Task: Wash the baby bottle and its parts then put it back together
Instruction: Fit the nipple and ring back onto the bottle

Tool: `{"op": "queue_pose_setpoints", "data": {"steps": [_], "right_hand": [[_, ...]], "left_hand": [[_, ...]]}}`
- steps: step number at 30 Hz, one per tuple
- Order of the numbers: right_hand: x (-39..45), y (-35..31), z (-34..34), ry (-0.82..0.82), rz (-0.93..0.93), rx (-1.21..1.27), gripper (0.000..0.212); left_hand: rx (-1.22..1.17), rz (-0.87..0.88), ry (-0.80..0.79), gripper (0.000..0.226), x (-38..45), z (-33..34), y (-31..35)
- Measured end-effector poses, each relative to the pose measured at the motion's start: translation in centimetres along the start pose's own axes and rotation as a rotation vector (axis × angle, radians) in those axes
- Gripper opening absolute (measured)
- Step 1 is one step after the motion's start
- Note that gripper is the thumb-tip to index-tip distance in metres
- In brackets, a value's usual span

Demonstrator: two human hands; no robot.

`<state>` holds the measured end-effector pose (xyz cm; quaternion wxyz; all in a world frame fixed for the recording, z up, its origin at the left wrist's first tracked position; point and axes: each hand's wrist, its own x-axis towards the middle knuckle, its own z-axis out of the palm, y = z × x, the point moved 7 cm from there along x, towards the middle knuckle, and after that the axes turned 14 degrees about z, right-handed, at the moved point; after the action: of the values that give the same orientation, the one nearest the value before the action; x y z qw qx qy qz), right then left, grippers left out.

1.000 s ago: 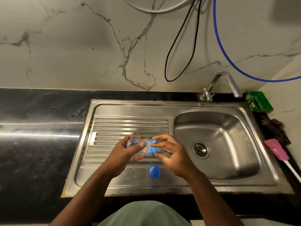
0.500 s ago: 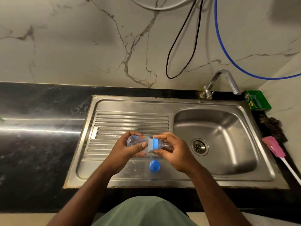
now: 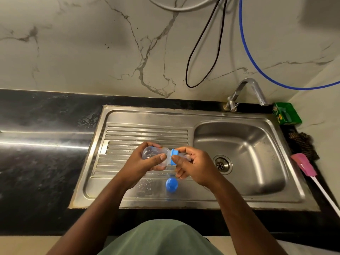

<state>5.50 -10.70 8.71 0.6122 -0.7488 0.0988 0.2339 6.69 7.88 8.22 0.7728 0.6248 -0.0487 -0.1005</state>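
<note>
I hold a clear baby bottle (image 3: 153, 155) on its side above the steel drainboard (image 3: 128, 137). My left hand (image 3: 141, 163) grips its body, thumb across the front. My right hand (image 3: 195, 165) pinches the blue screw ring (image 3: 173, 157) at the bottle's neck between thumb and fingers; the clear teat past the ring is mostly hidden in that palm. A blue cap (image 3: 171, 184) stands on the drainboard just below both hands, apart from them.
The sink basin (image 3: 244, 142) with its drain (image 3: 222, 164) lies to the right, under a steel tap (image 3: 246, 92). A green soap box (image 3: 287, 115), a dark scrubber (image 3: 303, 144) and a pink-headed brush (image 3: 303, 165) lie on the black counter at right. Cables hang on the wall.
Both hands stay on the bottle above the drainboard; my right fingers have shifted around the blue ring. The view has tilted slightly; the blue cap has not moved.
</note>
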Motion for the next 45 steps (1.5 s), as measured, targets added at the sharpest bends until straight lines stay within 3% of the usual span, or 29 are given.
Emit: {"op": "queue_pose_setpoints", "data": {"steps": [7,13,18,23,27,28,31,33,34,37,40,43,45], "right_hand": [[-0.6,-0.4,-0.4,0.002,-0.171,-0.181,0.048],[-0.6,-1.2,-0.5,0.056,-0.353,-0.179,0.044],[-0.7,-1.0,-0.8,0.026,-0.308,-0.124,0.049],[-0.7,-1.3,-0.9,-0.004,-0.324,-0.101,0.054],[-0.2,-0.8,-1.5,0.068,-0.254,-0.101,0.042],[-0.2,-0.8,-1.4,0.082,-0.211,-0.070,0.045],[0.3,-0.5,-1.5,0.154,-0.018,-0.104,0.097],[0.7,0.0,-1.9,0.140,0.087,-0.128,0.115],[0.9,0.1,-2.1,0.106,0.097,-0.086,0.112],[0.4,-1.1,-2.3,-0.008,-0.099,0.013,0.065],[0.1,-1.9,-1.6,0.023,-0.266,-0.091,0.046],[0.8,-1.3,-1.3,0.075,-0.118,-0.053,0.028],[1.0,-0.9,-1.1,0.034,-0.035,-0.041,0.033]], "left_hand": [[-0.024,-0.032,0.054,0.035,-0.3,-0.3,-0.2],[-0.046,-0.080,0.084,0.037,-0.3,0.2,-0.5],[0.015,-0.064,0.039,0.023,0.0,0.4,-0.1],[-0.046,-0.079,0.034,0.032,0.0,0.9,0.0],[0.005,0.004,0.049,0.041,0.1,1.1,0.5],[0.023,0.030,0.043,0.044,0.2,1.3,0.8],[0.051,0.047,0.011,0.046,0.9,2.0,1.3],[0.031,0.033,0.010,0.042,1.2,1.7,1.4],[0.012,0.025,0.026,0.040,1.4,1.3,1.4],[-0.023,0.000,0.066,0.036,1.5,0.3,0.9],[-0.023,-0.016,0.062,0.040,1.6,0.5,0.3],[-0.029,-0.035,0.066,0.042,1.6,0.5,0.1],[-0.028,-0.055,0.061,0.041,1.6,0.3,-0.1]]}}
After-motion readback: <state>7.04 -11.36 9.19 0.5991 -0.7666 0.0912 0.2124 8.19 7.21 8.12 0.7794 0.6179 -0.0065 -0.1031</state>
